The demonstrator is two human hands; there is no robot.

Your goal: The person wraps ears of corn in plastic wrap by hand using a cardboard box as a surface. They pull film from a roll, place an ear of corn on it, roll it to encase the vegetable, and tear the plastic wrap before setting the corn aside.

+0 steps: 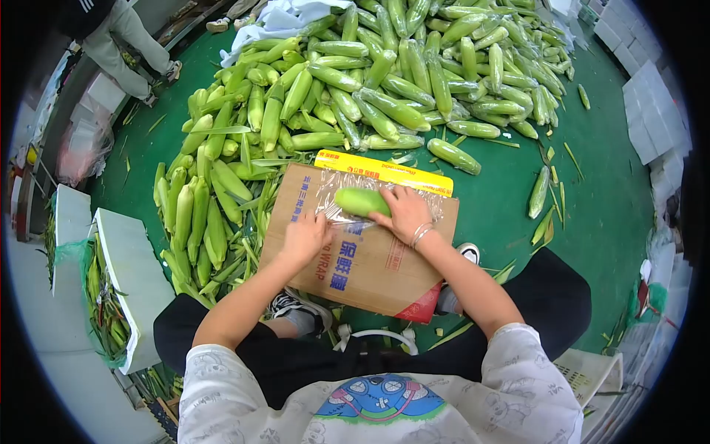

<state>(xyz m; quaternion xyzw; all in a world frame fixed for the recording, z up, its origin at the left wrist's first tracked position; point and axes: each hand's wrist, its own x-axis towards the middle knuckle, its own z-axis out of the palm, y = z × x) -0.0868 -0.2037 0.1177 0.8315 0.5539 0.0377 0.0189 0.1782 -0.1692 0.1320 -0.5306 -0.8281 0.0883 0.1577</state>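
Observation:
A green ear of corn (360,201) lies on clear plastic film (325,194) spread over a cardboard box (370,266) between the person's legs. My right hand (405,214) rests on the right end of the corn, fingers around it. To the left of the corn, my left hand (310,235) has its fingers bent at the lower left edge of the film; whether they pinch it is too small to tell. Along the far edge of the cardboard box is a yellow film box (384,172).
Unwrapped corn (198,214) is heaped at the left, film-wrapped corn (444,66) at the back. Loose wrapped ears lie at the right. White foam boxes (122,288) stand at the left, more (654,111) at the right. Another person (122,44) stands at the upper left.

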